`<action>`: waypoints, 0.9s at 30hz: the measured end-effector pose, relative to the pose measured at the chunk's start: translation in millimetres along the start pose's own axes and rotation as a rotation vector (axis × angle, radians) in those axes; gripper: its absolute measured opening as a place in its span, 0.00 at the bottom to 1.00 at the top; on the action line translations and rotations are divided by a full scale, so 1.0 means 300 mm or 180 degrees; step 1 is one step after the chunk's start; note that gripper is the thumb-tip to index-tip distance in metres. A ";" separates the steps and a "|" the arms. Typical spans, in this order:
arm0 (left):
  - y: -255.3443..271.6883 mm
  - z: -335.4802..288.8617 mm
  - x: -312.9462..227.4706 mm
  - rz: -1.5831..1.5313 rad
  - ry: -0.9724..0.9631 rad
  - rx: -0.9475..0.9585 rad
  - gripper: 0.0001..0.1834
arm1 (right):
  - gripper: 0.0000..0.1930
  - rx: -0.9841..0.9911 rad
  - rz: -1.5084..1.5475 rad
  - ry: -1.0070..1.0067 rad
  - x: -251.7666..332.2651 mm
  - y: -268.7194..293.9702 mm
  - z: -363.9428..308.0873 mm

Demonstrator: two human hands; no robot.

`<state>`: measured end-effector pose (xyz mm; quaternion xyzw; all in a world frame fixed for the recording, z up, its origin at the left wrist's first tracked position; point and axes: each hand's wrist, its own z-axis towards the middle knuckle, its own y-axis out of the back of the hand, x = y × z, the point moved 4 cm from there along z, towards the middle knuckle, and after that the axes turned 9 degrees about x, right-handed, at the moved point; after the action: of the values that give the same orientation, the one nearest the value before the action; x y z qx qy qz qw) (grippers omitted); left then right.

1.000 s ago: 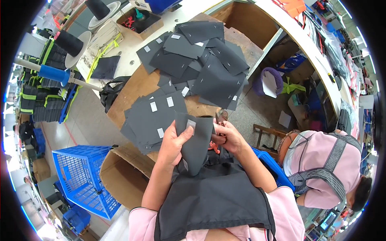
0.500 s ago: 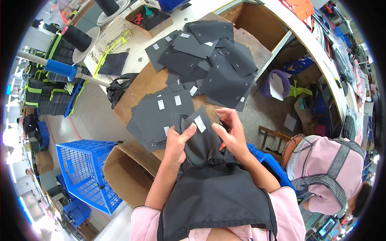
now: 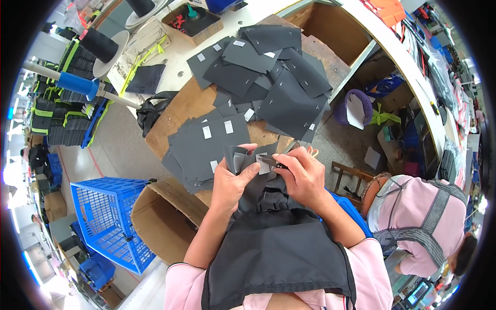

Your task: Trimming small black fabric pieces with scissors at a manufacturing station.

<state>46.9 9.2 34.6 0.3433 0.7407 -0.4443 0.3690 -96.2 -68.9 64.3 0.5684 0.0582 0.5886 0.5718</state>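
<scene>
My left hand (image 3: 232, 182) is closed on a dark grey fabric piece (image 3: 251, 191), thumb on top, with its upper edge folded over. A white label (image 3: 263, 163) shows on that piece. In my right hand (image 3: 306, 176) is a small pair of thread snips (image 3: 274, 161), dark, with the pointed tip at the label; the fingers hide most of it. Left of my hands lies a stack of similar fabric pieces (image 3: 196, 144) with white labels. Beyond it, a loose heap of dark fabric pieces (image 3: 289, 106) covers much of the wooden board (image 3: 175, 121).
A cardboard box (image 3: 160, 222) and a blue plastic crate (image 3: 111, 206) stand at the left. Black thread cones (image 3: 98, 46) sit at the back left. A purple basket (image 3: 356, 101) hangs right of the board. Another person in pink (image 3: 413, 217) is close on the right.
My right hand has closed around the snips and brought their tip to the label. The fabric piece is now folded and tilted in my left hand, its upper edge turned over.
</scene>
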 end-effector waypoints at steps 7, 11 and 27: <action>0.003 -0.002 -0.011 0.0256 -0.0139 -0.0064 0.23 | 0.15 -0.0163 0.0098 -0.0165 0.008 -0.004 -0.020; 0.053 0.026 -0.026 0.0475 0.0157 -0.0319 0.26 | 0.13 -0.0174 0.0765 -0.0741 -0.074 -0.042 -0.012; 0.373 0.192 0.090 0.4211 -0.0556 -0.2055 0.48 | 0.19 0.0548 -0.1720 -0.1657 -0.922 -0.084 0.149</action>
<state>141.0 3.0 -52.9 0.5557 0.4408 0.0851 0.6997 -131.0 -290.9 -105.0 0.7090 0.1079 0.2456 0.6522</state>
